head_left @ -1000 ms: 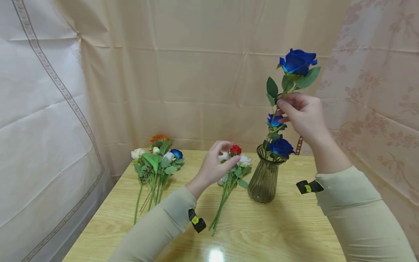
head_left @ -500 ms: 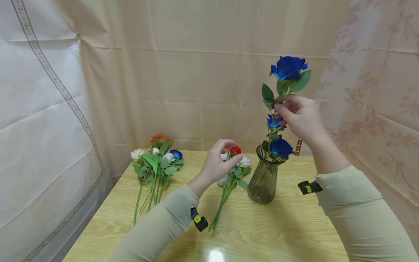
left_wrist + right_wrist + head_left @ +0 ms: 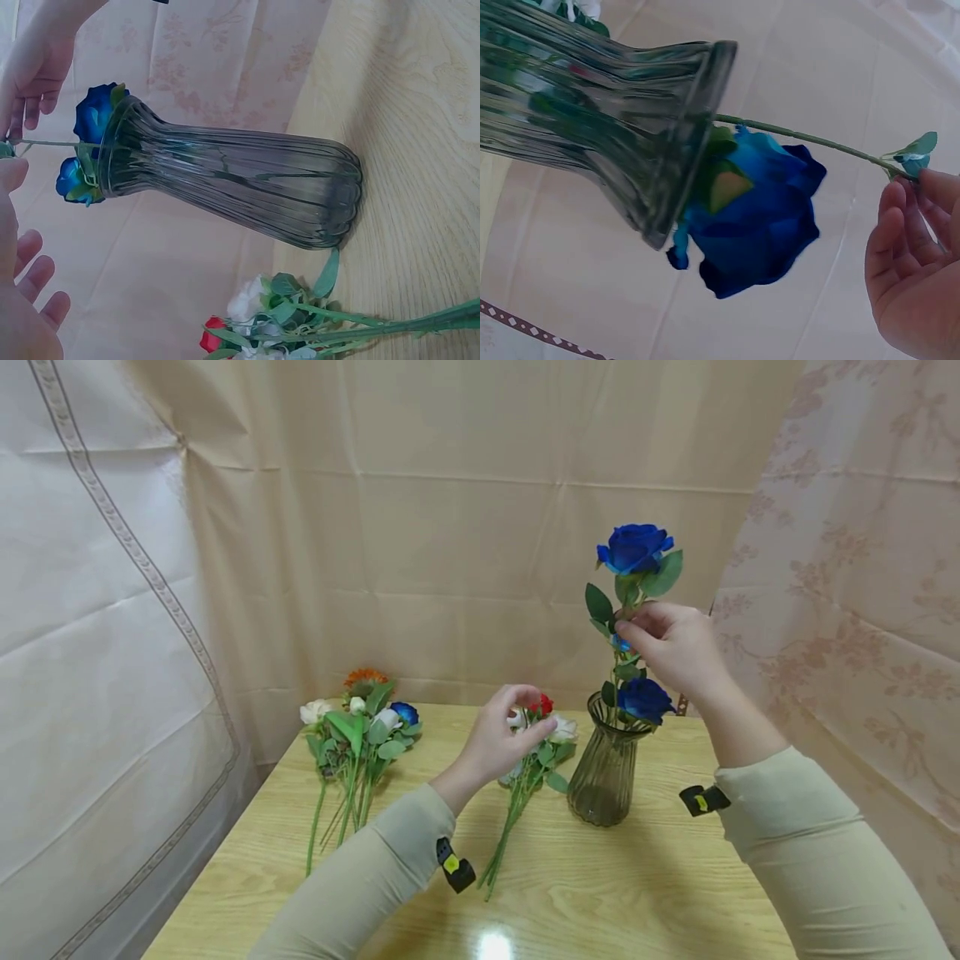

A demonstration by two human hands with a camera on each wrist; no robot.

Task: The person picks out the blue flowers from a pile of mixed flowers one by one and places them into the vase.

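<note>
Above the ribbed dark glass vase (image 3: 603, 777), my right hand (image 3: 671, 643) pinches the stem of a tall blue rose (image 3: 636, 550) between thumb and fingers. In the right wrist view that rose's stem (image 3: 810, 138) runs down past the vase's rim into its mouth. Another blue rose (image 3: 643, 700) leans over the rim, and a further one (image 3: 73, 180) shows behind it in the left wrist view. My left hand (image 3: 498, 735) hovers left of the vase with fingers loosely bent, holding nothing. Partly behind it lies a bunch with a red rose (image 3: 545, 703) and white flowers (image 3: 562, 728).
At the table's left lies a second bunch with an orange flower (image 3: 366, 677), a white rose (image 3: 316, 711) and a blue rose (image 3: 405, 713). The wooden table (image 3: 600, 893) ends at a beige curtain (image 3: 457, 543), with more cloth hanging on both sides.
My right hand has come down and slightly left with the tall blue rose, its stem sinking further into the vase. The left hand has barely moved.
</note>
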